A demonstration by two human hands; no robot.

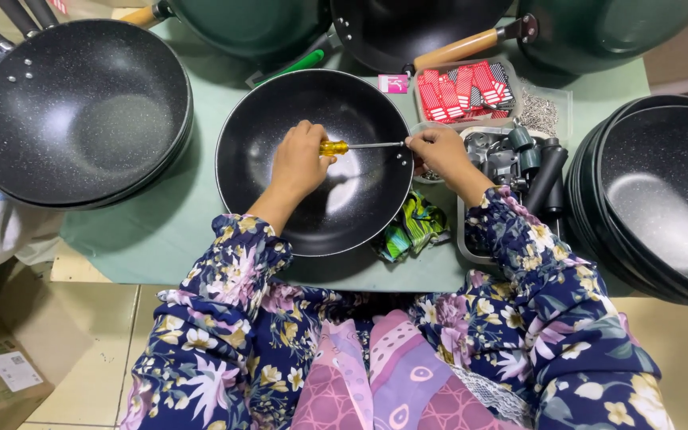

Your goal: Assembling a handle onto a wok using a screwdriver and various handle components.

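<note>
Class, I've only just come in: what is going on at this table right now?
A person in floral sleeves works over a black pan on a green table. The left hand holds a yellow-handled screwdriver, its tip at the pan's right wall. The right hand steadies the rim there. Stacks of pans stand around, and a tray of dark handles lies to the right.

Views: one, head-worn camera.
Direction: looks steeply down over the wearer's floral sleeves [224, 271] onto the green-covered table [161, 223].
Range: close, arm's reach.
Overlap: single view, nothing shared.
</note>
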